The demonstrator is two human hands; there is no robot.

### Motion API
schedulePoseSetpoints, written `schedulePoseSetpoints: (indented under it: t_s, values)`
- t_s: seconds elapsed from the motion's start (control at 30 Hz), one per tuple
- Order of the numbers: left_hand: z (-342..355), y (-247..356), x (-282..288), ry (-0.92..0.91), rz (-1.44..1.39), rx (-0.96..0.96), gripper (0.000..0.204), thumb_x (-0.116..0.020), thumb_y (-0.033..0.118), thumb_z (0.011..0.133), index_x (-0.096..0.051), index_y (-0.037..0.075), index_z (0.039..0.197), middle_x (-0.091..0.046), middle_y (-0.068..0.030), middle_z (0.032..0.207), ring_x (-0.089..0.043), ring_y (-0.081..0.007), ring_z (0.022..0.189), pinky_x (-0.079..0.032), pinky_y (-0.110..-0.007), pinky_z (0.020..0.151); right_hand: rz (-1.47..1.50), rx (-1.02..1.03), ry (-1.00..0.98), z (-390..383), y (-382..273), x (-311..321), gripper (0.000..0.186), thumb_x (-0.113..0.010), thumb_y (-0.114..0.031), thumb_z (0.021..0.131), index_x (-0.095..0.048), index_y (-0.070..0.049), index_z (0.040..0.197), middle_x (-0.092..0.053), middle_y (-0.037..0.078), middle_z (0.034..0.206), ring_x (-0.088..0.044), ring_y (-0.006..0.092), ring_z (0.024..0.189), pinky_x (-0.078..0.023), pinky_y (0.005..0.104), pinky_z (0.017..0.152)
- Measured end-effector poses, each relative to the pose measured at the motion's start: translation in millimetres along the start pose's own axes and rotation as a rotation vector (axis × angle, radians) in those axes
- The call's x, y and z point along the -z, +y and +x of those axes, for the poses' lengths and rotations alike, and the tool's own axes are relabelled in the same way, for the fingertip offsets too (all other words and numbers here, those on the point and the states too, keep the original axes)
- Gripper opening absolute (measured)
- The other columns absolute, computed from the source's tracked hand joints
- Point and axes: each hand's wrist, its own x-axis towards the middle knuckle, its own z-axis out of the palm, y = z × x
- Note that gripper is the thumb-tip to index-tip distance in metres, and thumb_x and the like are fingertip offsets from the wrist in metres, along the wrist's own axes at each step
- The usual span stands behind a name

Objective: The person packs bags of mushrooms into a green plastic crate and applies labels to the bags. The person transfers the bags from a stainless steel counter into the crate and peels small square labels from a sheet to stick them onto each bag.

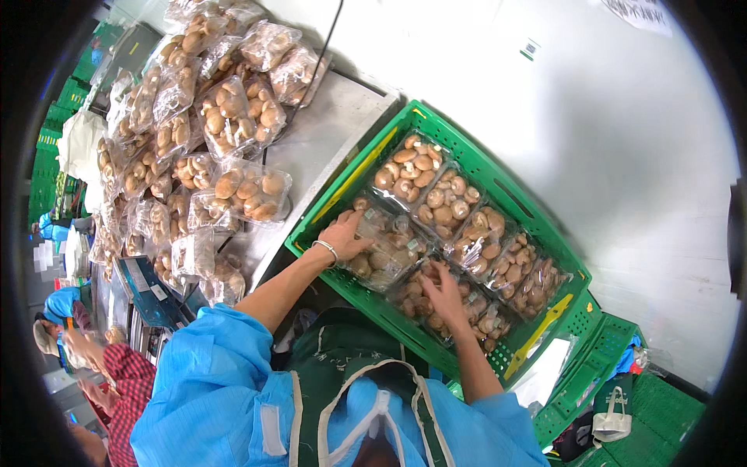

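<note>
A green crate (531,210) with yellow handles holds several clear packs of brown mushrooms (408,167) in rows. My left hand (346,237), a bangle at its wrist, grips a mushroom pack (385,253) at the crate's left side. My right hand (440,288) is inside the crate on another pack (475,311) near that one, fingers curled over it, their tips partly hidden.
A steel table (350,117) at left bears many bagged mushrooms (226,117) and a black cable. A white wall (638,156) borders the right. Stacked green crates (646,420) stand lower right. Co-workers (128,389) are at the lower left.
</note>
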Motion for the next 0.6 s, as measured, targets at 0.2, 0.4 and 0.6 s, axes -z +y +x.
schedulePoseSetpoints:
  t_s: [0.2, 0.4, 0.6]
  values:
    - [-19, -4, 9, 0.019, -0.227, 0.050, 0.087, -0.076, 0.041, 0.069, -0.037, 0.007, 0.139, -0.053, -0.0225, 0.127, -0.054, -0.0376, 0.114, -0.044, -0.040, 0.096, 0.195, -0.443, -0.074, 42, -5, -51, 0.062, -0.060, -0.039, 0.089, -0.039, -0.002, 0.135, -0.056, 0.015, 0.119, -0.061, 0.0208, 0.092, -0.053, 0.0348, 0.067]
    - [-74, 48, 75, 0.292, -0.250, -0.314, 0.048, -0.077, 0.018, 0.068, -0.057, 0.008, 0.110, -0.055, -0.0126, 0.112, -0.054, -0.0316, 0.107, -0.045, -0.039, 0.090, 0.600, -0.275, 0.148, 38, -51, -57, 0.034, -0.057, -0.036, 0.093, -0.053, -0.009, 0.114, -0.056, 0.002, 0.102, -0.054, 0.0138, 0.088, -0.046, 0.0278, 0.072]
    - [-103, 29, 66, 0.265, -0.020, -0.399, 0.047, -0.077, 0.019, 0.068, -0.058, 0.010, 0.110, -0.053, -0.0098, 0.122, -0.050, -0.0323, 0.115, -0.039, -0.044, 0.096, 0.203, 0.259, 0.308, 131, 12, -94, 0.025, -0.061, -0.019, 0.088, -0.053, -0.004, 0.106, -0.056, 0.005, 0.098, -0.052, 0.0122, 0.082, -0.044, 0.0282, 0.070]
